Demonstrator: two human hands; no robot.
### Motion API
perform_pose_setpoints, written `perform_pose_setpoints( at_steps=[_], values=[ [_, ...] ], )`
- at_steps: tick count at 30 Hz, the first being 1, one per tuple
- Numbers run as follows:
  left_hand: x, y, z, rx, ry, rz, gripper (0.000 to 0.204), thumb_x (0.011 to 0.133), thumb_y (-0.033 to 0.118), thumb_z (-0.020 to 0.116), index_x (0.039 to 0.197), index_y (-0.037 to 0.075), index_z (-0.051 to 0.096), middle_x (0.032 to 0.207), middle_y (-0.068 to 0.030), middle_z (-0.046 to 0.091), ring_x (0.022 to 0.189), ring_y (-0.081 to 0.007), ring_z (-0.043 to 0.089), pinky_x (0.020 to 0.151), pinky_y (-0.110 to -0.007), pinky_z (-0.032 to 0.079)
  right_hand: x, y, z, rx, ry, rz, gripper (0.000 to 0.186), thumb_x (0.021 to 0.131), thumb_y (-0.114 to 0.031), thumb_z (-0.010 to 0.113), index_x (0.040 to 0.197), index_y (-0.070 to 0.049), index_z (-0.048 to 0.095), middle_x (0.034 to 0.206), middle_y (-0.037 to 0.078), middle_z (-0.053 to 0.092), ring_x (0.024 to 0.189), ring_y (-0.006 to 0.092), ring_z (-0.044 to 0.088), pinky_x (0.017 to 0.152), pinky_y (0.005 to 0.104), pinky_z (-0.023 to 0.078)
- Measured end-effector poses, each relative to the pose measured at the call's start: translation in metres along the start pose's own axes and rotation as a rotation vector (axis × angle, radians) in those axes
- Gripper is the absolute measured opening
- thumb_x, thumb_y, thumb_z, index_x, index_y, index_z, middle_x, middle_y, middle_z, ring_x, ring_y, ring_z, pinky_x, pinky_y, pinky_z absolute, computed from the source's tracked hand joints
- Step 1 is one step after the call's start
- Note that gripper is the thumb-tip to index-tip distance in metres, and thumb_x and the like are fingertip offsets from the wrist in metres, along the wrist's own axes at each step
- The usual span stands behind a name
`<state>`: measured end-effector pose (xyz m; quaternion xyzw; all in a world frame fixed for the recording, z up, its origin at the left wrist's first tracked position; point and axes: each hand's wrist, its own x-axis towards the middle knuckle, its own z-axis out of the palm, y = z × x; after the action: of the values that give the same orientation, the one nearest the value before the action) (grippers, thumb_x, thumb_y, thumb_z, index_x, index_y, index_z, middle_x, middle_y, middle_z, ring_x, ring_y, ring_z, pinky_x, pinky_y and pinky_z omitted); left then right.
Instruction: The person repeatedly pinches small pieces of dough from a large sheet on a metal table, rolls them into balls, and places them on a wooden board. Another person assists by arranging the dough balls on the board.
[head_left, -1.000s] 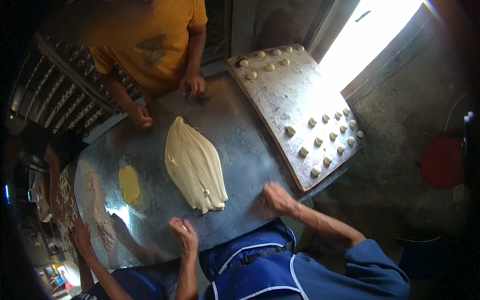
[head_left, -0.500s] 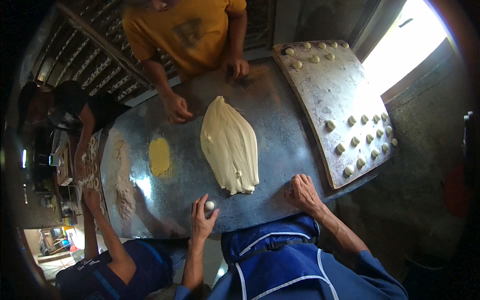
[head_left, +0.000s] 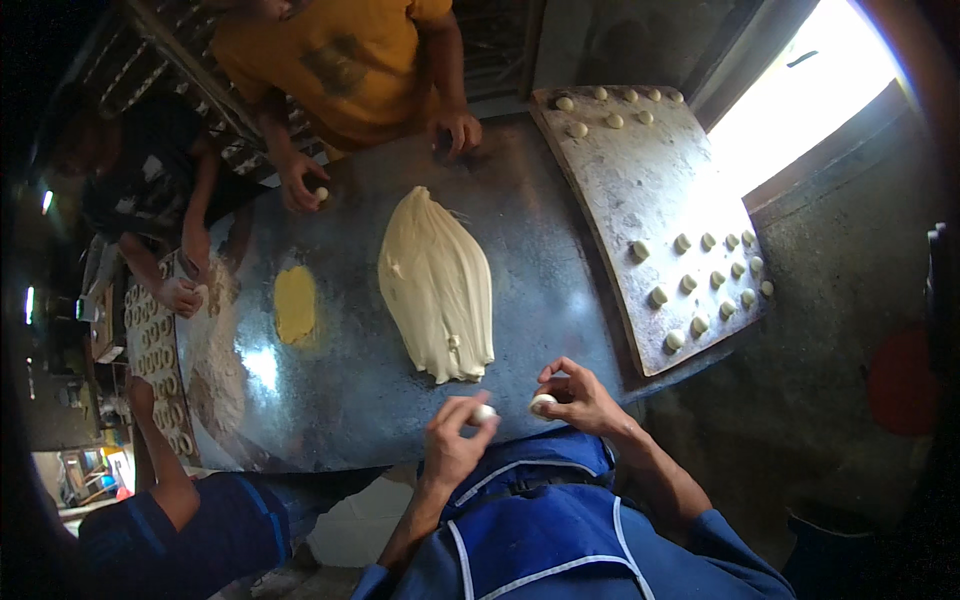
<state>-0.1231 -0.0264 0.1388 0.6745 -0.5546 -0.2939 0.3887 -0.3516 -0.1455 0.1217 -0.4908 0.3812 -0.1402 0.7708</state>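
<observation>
Left hand (head_left: 455, 440) at 6 o'clock of the metal table (head_left: 540, 250), fingers pinched around a small dough ball (head_left: 484, 413) held at the fingertips, just above the table's near edge. Right hand (head_left: 580, 397) at 5 o'clock, fingers curled around a second dough ball (head_left: 541, 404), thumb side toward the left hand. Both balls close together, not touching, just beside the near tip of the dough mass (head_left: 437, 285).

Dough mass: pale, long, streaked, lying flat at table centre, narrow end toward 12 o'clock, broad ragged end toward 6 o'clock, with a small lump on its surface near the broad end.

Wooden board (head_left: 640, 180) at 2 o'clock, resting on the table's far right corner and overhanging it. Rolled balls (head_left: 705, 285) in rows at the board's near right end; a shorter row (head_left: 610, 105) at its far edge.

Yellow powder patch (head_left: 295, 303) at 9 o'clock of the dough mass, well apart from it. Flour heap (head_left: 220, 350) further out at 9 o'clock, along the table's left edge.

Person in yellow shirt (head_left: 340, 60) at 12 o'clock, both hands on the table's far edge. Other people at 9 and 7 o'clock; one hand (head_left: 180, 295) at the flour heap.
</observation>
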Motion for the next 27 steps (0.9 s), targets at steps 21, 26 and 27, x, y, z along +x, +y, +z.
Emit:
perform_pose_setpoints(
  at_steps=[21,26,27],
  values=[
    [-0.042,-0.124,-0.085,0.626,0.171,-0.123,0.034,0.084,0.024,0.084,0.095,0.001,0.062,0.101,-0.0129,0.055,0.095,-0.0310,0.056,0.084,-0.045,0.044,0.002,0.069,-0.007,-1.195,0.277,-0.561,0.030,0.079,-0.012,0.079,0.106,-0.011,0.066,0.110,0.012,0.061,0.101,0.0330,0.058,0.087,0.0444,0.045],
    [0.046,-0.139,-0.037,0.689,0.478,-0.089,0.038,0.092,0.021,0.075,0.106,0.003,0.045,0.098,-0.0160,0.049,0.093,-0.0350,0.053,0.082,-0.048,0.040,0.106,0.019,0.022,-1.209,0.628,-0.560,0.035,0.085,-0.026,0.075,0.101,-0.003,0.053,0.098,0.018,0.051,0.092,0.0370,0.050,0.082,0.0494,0.039],
    [0.052,-0.138,-0.018,0.644,0.498,-0.051,0.037,0.093,0.019,0.074,0.107,0.003,0.045,0.097,-0.0158,0.049,0.091,-0.0348,0.053,0.081,-0.049,0.041,0.115,0.035,0.036,-1.222,0.582,-0.455,0.033,0.088,-0.023,0.072,0.102,-0.001,0.052,0.098,0.020,0.051,0.092,0.0383,0.050,0.079,0.0507,0.039]
  ],
)
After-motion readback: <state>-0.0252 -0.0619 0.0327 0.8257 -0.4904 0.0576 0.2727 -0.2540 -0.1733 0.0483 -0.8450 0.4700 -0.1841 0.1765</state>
